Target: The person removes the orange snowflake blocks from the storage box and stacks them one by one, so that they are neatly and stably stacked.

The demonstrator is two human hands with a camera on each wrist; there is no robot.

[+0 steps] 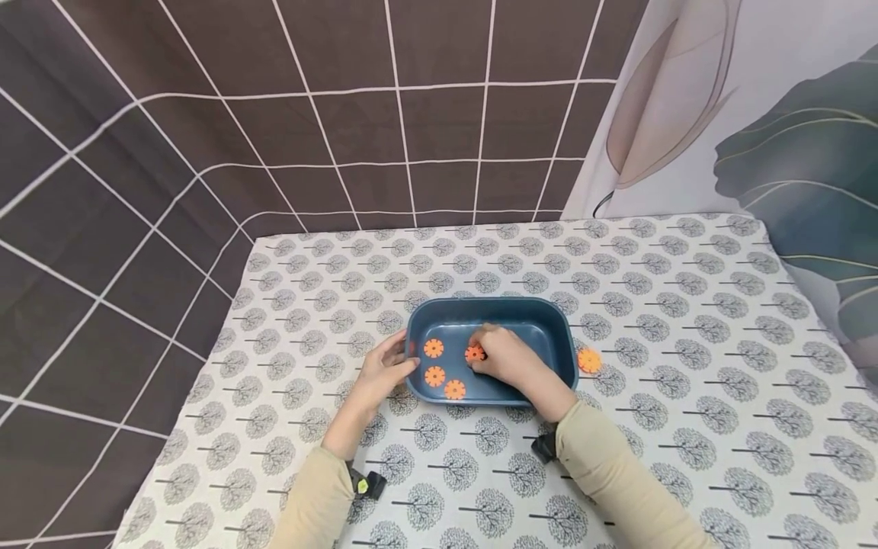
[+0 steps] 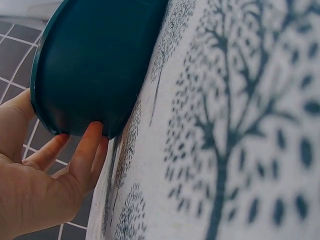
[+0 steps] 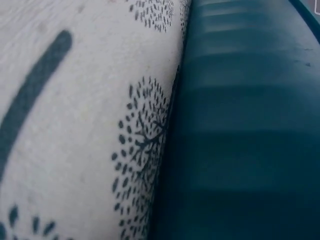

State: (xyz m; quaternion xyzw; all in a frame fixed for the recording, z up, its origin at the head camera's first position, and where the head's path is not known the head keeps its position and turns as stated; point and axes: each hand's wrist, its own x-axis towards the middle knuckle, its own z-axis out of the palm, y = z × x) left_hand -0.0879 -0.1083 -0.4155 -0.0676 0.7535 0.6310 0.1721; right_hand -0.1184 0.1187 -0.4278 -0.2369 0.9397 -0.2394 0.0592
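Note:
In the head view, a dark blue plastic bin (image 1: 490,395) sits on the table, with three orange notched discs (image 1: 434,377) lying flat in its left part. My left hand (image 1: 381,374) holds the bin's left end, thumb over the rim and fingertips against the outer wall (image 2: 90,70), as the left wrist view shows. Reaching down inside the bin, my right hand (image 1: 504,357) pinches another orange notched disc (image 1: 474,354) near the middle of the floor. The right wrist view catches only the bin's ribbed outer side (image 3: 240,130) and the cloth, so that hand is hidden there.
A lighter orange notched disc (image 1: 589,361) lies on the cloth just right of the bin. The tree-print tablecloth (image 1: 686,396) spreads around the bin on all sides. Behind the table hangs a dark grid-patterned curtain (image 1: 357,130), with a leaf-print cloth (image 1: 686,114) to the right.

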